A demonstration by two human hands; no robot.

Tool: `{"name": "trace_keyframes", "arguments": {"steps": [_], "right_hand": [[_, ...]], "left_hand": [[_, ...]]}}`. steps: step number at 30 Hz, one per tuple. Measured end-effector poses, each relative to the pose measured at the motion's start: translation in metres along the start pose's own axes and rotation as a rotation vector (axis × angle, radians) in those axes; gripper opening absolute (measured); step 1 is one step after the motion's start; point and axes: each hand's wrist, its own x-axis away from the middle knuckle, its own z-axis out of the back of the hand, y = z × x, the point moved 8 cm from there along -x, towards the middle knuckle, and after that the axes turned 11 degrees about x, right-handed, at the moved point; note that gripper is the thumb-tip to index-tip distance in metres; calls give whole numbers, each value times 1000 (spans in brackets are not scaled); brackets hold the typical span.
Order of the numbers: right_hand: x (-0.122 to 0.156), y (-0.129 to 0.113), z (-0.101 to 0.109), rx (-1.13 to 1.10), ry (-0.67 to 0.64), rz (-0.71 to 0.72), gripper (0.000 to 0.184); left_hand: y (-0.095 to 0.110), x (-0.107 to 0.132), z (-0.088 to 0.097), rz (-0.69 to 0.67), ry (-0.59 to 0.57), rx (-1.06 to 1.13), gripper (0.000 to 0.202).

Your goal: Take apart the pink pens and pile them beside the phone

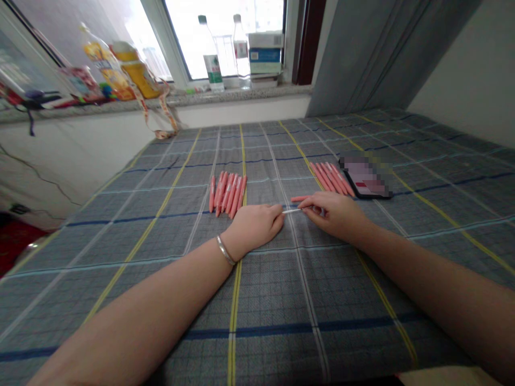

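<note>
A thin white stick that looks like a pen refill [291,211] spans the gap between my two hands, low over the bedspread. My left hand [259,222], with a silver bangle at its wrist, is closed around the left end. On the other end, the thumb and fingertips of my right hand [332,214] pinch together. A pink pen piece [298,199] lies just beyond the right fingertips, its right end hidden by the hand. Several pink pens [228,193] lie side by side past my left hand. Another row of pink pens [330,178] is beyond my right hand.
A phone [368,179] lies beside the right row of pens. Plaid cloth [273,300] covers the surface. On the windowsill [257,94] stand clear bottles [214,69], stacked boxes [264,56] and a yellow flask [139,75] with a dangling strap.
</note>
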Motion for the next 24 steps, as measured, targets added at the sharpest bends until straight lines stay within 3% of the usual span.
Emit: {"name": "trace_keyframes", "arguments": {"steps": [24], "right_hand": [[1,-1,1,40,-6,-30,14]], "left_hand": [[1,0,2,-12,12,4,42]]}}
